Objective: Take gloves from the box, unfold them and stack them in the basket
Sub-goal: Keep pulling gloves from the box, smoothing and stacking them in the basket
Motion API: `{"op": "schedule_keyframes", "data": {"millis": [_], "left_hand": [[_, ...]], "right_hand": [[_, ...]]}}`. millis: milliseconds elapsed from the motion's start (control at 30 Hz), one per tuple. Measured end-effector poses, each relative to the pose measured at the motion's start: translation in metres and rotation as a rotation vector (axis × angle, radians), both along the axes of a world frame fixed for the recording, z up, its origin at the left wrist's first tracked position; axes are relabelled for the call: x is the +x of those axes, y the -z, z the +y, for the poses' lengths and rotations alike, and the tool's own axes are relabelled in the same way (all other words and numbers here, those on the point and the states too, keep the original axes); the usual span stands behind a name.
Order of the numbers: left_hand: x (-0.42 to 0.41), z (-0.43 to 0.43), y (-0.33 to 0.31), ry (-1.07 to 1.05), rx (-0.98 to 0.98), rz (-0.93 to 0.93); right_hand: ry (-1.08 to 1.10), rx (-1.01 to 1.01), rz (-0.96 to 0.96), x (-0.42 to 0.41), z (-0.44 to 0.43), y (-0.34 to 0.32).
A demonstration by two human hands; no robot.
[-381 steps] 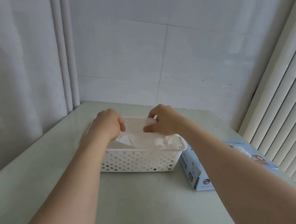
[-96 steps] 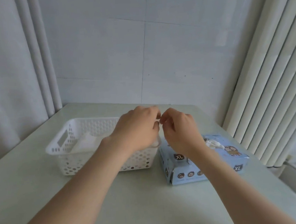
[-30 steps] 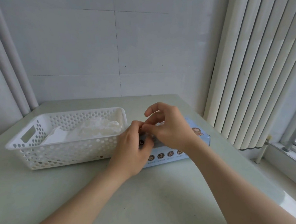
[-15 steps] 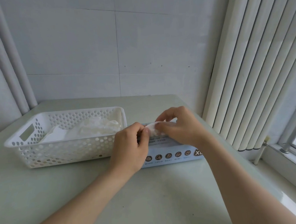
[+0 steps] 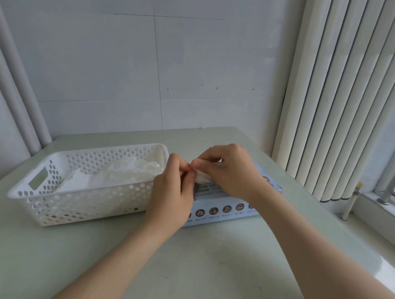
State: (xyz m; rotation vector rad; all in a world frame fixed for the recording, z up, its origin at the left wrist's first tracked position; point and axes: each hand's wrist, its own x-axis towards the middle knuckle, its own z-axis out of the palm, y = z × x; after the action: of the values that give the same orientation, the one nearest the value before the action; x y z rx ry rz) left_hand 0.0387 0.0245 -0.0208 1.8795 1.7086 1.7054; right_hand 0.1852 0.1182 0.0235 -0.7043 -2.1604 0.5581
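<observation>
Presently I see fingers [image 5: 207, 159] of left hand [image 5: 172, 196] and right hand [image 5: 233, 173] pinching one crumpled glove [image 5: 203, 179] above the box [image 5: 221, 211]; basket [image 5: 76, 205], at the box's 9 o'clock, holds gloves [image 5: 122, 176].

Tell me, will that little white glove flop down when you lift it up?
Probably floppy: the glove looks thin and crumpled between the left hand and right hand. Likely very light, since a small pinch holds it. The gloves in the basket lie in soft folds.

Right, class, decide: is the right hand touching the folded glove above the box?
Touching. The head view shows the right hand pinching the white glove between thumb and fingertips, with no gap; the left hand pinches it too.
</observation>
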Motion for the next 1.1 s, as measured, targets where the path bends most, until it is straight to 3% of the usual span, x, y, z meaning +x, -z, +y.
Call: {"op": "schedule_keyframes", "data": {"millis": [200,533,667,967,1100], "left_hand": [[0.000,0.000,0.001,-0.023,0.029,-0.043],[0.000,0.000,-0.002,-0.027,0.014,-0.072],[-0.001,0.001,-0.001,-0.022,0.007,-0.053],[-0.001,0.002,-0.005,-0.144,0.029,0.056],[0.001,-0.004,-0.016,-0.205,0.097,-0.017]], "right_hand": [[0.089,-0.014,-0.074,0.019,0.010,-0.003],[0.087,-0.092,0.116,0.017,0.011,-0.001],[0.029,-0.120,0.023,0.016,0.002,-0.004],[0.250,-0.059,-0.180,0.006,0.011,0.006],[0.294,-0.124,-0.180,0.013,0.019,0.006]]}}
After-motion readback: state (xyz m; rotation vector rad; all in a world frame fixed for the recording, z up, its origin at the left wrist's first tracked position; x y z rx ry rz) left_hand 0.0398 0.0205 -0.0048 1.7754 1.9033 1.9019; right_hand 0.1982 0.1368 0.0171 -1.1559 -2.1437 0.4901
